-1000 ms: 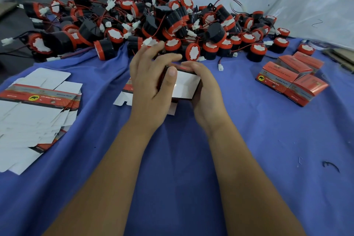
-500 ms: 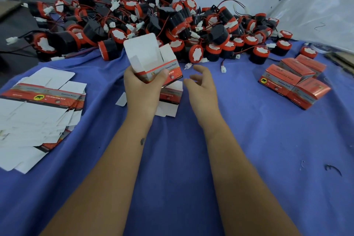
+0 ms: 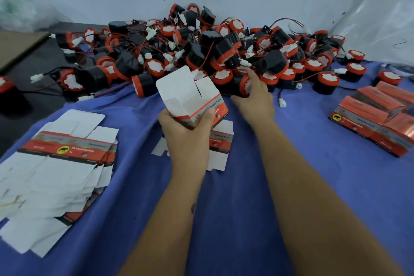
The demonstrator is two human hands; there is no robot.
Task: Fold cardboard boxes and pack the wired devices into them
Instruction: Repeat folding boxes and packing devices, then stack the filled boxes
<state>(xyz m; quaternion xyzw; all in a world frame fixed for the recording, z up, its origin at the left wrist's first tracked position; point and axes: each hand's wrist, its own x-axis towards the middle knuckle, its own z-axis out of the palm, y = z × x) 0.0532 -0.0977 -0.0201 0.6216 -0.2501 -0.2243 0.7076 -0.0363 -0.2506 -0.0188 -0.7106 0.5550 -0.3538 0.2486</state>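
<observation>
At mid table, just short of the device pile along the far edge, the left hand (image 3: 187, 139) grips the folded box (image 3: 192, 101) round its lower half, fingers and thumb curled on the orange print. Half a sec ago the right hand (image 3: 253, 96) was loose and apart from the pile beside the box; now it's gone fwd into the pile and its fingers curl round one red-rimmed black device (image 3: 243, 84). A sec ago both hands were pressed on the box, so folding looks done and the step in hand is prob. fetching a device to load.

Box stands roughly upright, tilted a bit left; long axis runs bottom-to-top, open mouth facing up and away toward the pile, white flap (image 3: 177, 84) raised at the back-left. Flat box blanks (image 3: 67, 152) sit near the left edge, packed boxes (image 3: 369, 116) near the right edge. One more blank (image 3: 220, 141) lies under the left hand on the blue cloth (image 3: 313, 186).
</observation>
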